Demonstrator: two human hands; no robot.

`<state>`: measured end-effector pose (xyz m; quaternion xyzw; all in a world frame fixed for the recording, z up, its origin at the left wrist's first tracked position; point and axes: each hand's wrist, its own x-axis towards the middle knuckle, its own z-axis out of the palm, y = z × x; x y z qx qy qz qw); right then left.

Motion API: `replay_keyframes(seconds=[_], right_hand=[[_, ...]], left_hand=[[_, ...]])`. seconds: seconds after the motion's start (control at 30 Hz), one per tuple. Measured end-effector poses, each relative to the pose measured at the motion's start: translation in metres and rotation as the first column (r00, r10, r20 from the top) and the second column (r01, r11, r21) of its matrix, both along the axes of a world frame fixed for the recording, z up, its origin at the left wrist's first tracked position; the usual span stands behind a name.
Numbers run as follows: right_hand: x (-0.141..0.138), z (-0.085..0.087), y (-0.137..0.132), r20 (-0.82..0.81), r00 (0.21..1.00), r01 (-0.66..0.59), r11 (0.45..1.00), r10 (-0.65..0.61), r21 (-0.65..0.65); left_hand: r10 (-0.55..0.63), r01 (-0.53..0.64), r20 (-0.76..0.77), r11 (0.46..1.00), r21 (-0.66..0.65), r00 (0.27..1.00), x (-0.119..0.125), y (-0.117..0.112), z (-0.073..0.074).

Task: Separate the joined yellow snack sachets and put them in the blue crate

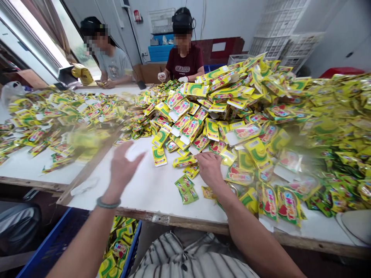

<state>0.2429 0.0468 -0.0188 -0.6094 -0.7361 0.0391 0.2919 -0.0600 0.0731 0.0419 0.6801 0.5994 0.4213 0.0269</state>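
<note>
My left hand [123,166] hovers over the white table [145,189] with fingers spread, holding nothing. A blurred bunch of yellow packets [84,141] is in the air just left of it. My right hand [209,168] rests knuckles up at the edge of a big heap of yellow and green snack packets [249,127], its fingers curled down among them. Small loose packets [185,187] lie between my hands.
A blue crate [60,239] with several packets stands below the table edge at left. More packets cover the left table [58,116]. Two other people sit at the far side, hands on packets. White crates [278,27] are stacked at back right.
</note>
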Motion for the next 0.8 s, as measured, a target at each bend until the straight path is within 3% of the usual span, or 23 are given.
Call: replay_keyframes(seconds=[0.13,0.2,0.27,0.33,0.43,0.5,0.57,0.67,0.8], right_hand=[[-0.015,0.002,-0.005,-0.202,0.968,-0.148,0.989,0.149,0.017],[-0.020,0.003,-0.007,-0.339,0.917,-0.233,0.972,0.208,-0.034],[-0.021,0.005,-0.008,-0.423,0.888,-0.249,0.962,0.180,-0.113],[-0.020,0.007,-0.009,-0.376,0.923,-0.164,0.968,0.082,-0.191],[-0.018,0.008,-0.013,-0.031,0.999,0.012,0.972,-0.019,-0.233],[-0.020,0.007,-0.017,0.178,0.984,0.027,0.971,0.016,-0.236],[-0.024,0.005,-0.020,0.243,0.968,0.000,0.968,0.063,-0.252],[-0.028,-0.001,-0.019,0.165,0.985,-0.012,0.965,0.058,-0.262],[-0.027,-0.004,-0.012,-0.239,0.969,-0.016,0.955,-0.058,-0.297]], left_hand=[[-0.339,0.317,-0.203,0.939,-0.134,0.919,0.072,-0.024,-0.037],[-0.456,0.399,-0.216,0.879,-0.261,0.863,0.089,-0.028,-0.041],[-0.485,0.405,-0.167,0.841,-0.359,0.859,0.089,-0.028,-0.040],[-0.391,0.322,-0.093,0.853,-0.410,0.916,0.080,-0.029,-0.038],[-0.168,0.198,0.105,0.839,-0.506,0.980,0.063,-0.032,-0.041],[-0.066,0.231,0.291,0.778,-0.584,0.955,0.057,-0.036,-0.047],[0.010,0.314,0.456,0.711,-0.629,0.890,0.055,-0.041,-0.053],[0.116,0.393,0.594,0.647,-0.653,0.796,0.055,-0.046,-0.058],[0.191,0.448,0.683,0.626,-0.638,0.705,0.058,-0.050,-0.060]])
